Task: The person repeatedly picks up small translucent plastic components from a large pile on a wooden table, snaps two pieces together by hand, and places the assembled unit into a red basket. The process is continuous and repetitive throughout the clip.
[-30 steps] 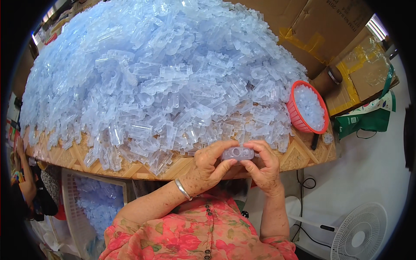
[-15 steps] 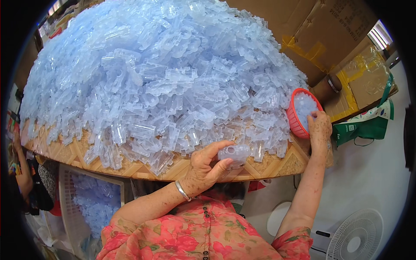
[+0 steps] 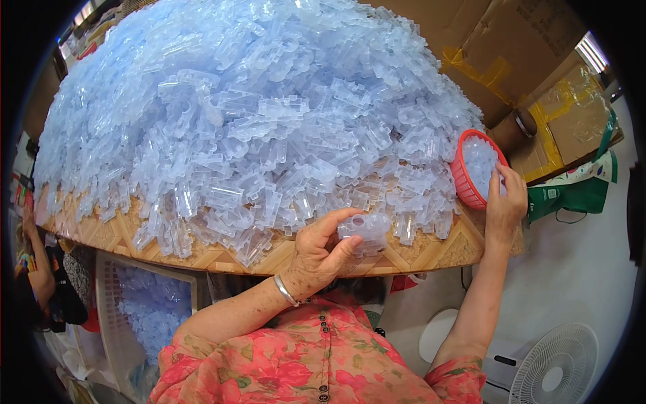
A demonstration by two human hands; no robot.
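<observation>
A person's bare hands worked at the edge of a wood-patterned desk (image 3: 161,239), before a huge heap of clear, bluish plastic pieces (image 3: 235,121). The work looked to be partway through a single piece: one plastic holder (image 3: 371,236) was in hand, while the heaped pieces lay loose and unhandled. Whether anything had been fitted to the holder could not be told.

The left hand (image 3: 321,246) gripped the holder just in front of the heap, its index finger curved over the far side and its thumb against the near side. The holder stuck out to the right, past the fingertips.

The right hand (image 3: 506,202), well apart from the holder, reached into a red basket (image 3: 465,178) of small translucent parts (image 3: 479,158). Its thumb and fingers were close together at the near rim; whether they pinched a part could not be told.
</observation>
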